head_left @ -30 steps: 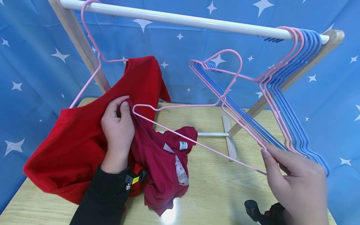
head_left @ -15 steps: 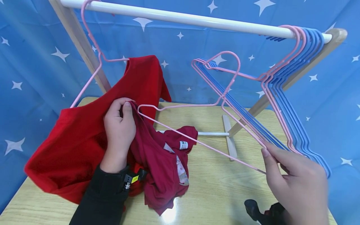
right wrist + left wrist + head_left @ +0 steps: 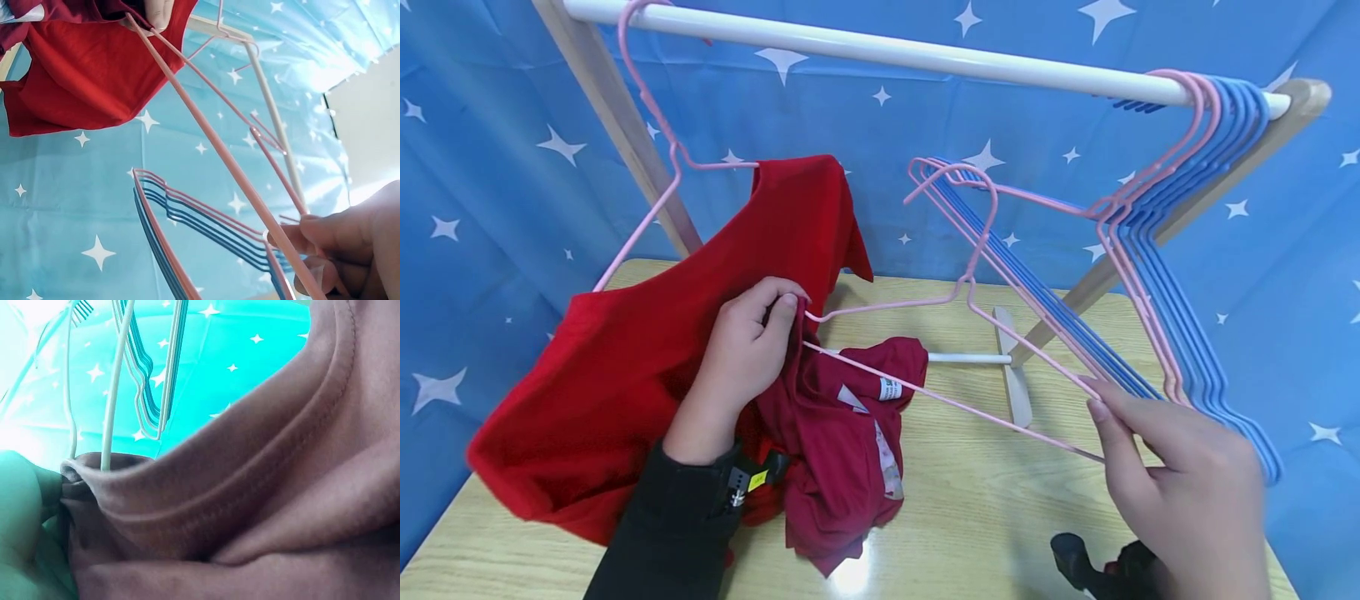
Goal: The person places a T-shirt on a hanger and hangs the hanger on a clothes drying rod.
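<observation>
Left: pink hanger [image 3: 658, 125], hooked on the white rail [image 3: 880, 48], bearing a red garment [image 3: 625, 375] that fills the space directly behind your left arm.

Your left hand [image 3: 752, 342]: thumb and fingers pinching the banded edge of the maroon shirt [image 3: 842, 467], which droops below, white label showing; you cannot tell how much of it rests on the table [image 3: 970, 508].

Centre: second pink hanger [image 3: 967, 272], off the rail, hook upward, its left end inside the shirt's banded opening, just beside your left fingers. White lower bar [image 3: 970, 358] behind, partly hidden by the shirt.

Your right hand [image 3: 1187, 475]: thumb and forefinger pinching the right end of that second hanger.

Right: close-packed row of pink and blue hangers [image 3: 1146, 218] on the rail, behind your right hand, partly covered by it in the head view; wooden upright [image 3: 1093, 282] behind. Backdrop: blue star-patterned curtain [image 3: 880, 208].
</observation>
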{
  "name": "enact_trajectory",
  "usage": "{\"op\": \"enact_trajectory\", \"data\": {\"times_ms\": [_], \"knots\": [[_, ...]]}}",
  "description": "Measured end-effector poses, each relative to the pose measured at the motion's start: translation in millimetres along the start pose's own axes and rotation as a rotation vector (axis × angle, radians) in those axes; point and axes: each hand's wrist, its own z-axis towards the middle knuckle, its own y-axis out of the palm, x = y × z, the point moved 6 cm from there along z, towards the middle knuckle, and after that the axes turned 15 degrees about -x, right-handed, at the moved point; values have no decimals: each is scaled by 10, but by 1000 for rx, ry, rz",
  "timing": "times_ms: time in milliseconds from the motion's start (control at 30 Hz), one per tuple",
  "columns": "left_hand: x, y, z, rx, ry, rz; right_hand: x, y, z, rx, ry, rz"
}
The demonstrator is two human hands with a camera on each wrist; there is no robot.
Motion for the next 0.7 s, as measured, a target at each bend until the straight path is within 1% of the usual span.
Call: {"op": "enact_trajectory", "data": {"times_ms": [100, 167, 233, 333, 400, 533, 600, 700], "knots": [[3, 16, 4, -24, -9, 26, 8, -6, -2, 5, 11, 7], [10, 24, 7, -33, -4, 81, 3, -10, 0, 6, 16, -2], [27, 40, 17, -46, 25, 162, -1, -12, 5, 4, 21, -6], [68, 58, 29, -45, 90, 288, -1, -14, 6, 2, 33, -4], [104, 69, 29, -40, 128, 341, -2, -12, 6, 3, 39, -1], [212, 104, 12, -50, 175, 408, -20, 5, 2, 11, 18, 18], [267, 121, 4, -56, 187, 435, -34, 15, 2, 20, -3, 26], [323, 131, -4, -49, 191, 464, -44, 20, 7, 24, -12, 33]]}}
